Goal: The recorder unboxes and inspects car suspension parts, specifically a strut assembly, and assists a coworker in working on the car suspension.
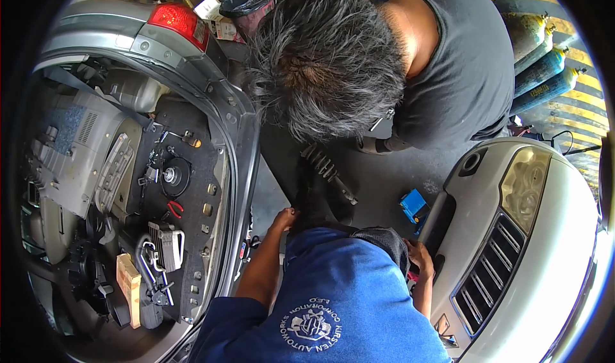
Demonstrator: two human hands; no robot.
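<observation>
Right hand (421, 258) near white car (556, 235)

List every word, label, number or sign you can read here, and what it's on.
I don't copy printed wording; here's where it stands.
Blue shirt: white lettering ringing a round emblem, legible.
Lower blue gas cylinder: dark lettering, too blurred to read.
Blue box: any print too small to read.

Left arm's low beside the torso, forearm angled inward; left hand (286, 218) by the thigh, fingers curled, grip unclear. Right forearm's down the other side, right hand (420, 258) at waist level, fingers partly hidden, grip unreadable. Hands well apart, torso between.
</observation>
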